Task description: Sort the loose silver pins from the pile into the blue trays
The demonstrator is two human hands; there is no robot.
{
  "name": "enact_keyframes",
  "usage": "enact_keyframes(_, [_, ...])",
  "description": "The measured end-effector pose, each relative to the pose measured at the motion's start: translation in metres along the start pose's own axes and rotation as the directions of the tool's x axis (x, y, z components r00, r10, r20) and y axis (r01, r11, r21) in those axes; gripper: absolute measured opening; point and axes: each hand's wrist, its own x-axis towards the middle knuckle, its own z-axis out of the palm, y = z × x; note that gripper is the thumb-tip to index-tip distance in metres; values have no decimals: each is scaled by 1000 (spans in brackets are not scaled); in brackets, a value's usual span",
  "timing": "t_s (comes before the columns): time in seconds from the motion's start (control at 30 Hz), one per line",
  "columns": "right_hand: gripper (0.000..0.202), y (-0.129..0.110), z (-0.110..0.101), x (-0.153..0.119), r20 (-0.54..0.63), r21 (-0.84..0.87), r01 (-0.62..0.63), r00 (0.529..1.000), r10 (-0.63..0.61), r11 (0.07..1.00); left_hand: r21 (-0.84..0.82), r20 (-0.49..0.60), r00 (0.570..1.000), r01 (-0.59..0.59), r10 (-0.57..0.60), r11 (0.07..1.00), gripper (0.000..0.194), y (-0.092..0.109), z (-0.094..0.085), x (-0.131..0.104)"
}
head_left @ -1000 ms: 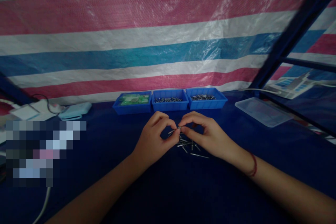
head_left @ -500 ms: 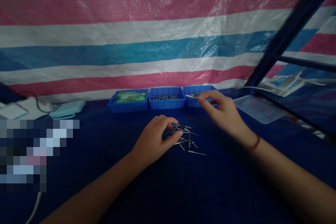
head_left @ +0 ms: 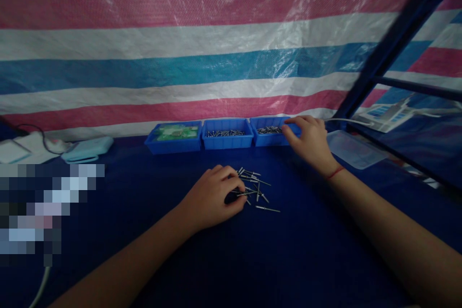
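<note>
Several metal rivets [head_left: 257, 191] lie in a loose pile on the dark blue table. At the pile's left edge my left hand [head_left: 220, 196] has its fingers curled, thumb and fingertips pinching at a rivet. My right hand [head_left: 307, 140] is over the right end of the right blue bin [head_left: 269, 139], its thumb and fingers apart and nothing seen between them. That bin holds more rivets. Beside it the middle blue bin [head_left: 227, 141] also holds rivets, and the left blue bin [head_left: 175, 147] has green and clear packets in it.
A clear plastic lid [head_left: 357, 150] lies right of the bins. At the left are a light blue case [head_left: 87, 149], a white object with a cable [head_left: 36, 150] and a blurred-out patch. A striped sheet [head_left: 216, 72] hangs behind, and a dark frame [head_left: 382, 53] slants at the right.
My right hand has moved right and its fingers have parted; the light sliver at its fingertips is gone. My left hand has lowered slightly, its fingers curling around a rivet.
</note>
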Motion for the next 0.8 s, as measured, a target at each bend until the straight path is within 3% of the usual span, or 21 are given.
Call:
enact_keyframes(0.13, [21,-17,-12,-6,63,105,75,995,-82,992,53,-19,999,-45,46,998,14,-2,-1,0])
enact_keyframes(0.27, [15,-45,-26,-14,143,258,223,953,-265,940,56,-35,998,-43,45,998,15,-5,1,1])
enact_keyframes(0.4, [14,-65,-37,-23,215,415,266,901,-378,870,-90,-93,996,8,-16,996,13,-5,3,2])
enact_keyframes(0.57, [20,-73,-40,-34,366,546,116,858,-361,830,-406,-138,958,176,-250,897,18,-5,3,5])
enact_keyframes(0.8, [9,-80,-44,-38,467,668,-77,818,-337,740,-559,-120,944,190,-306,807,20,-5,3,6])
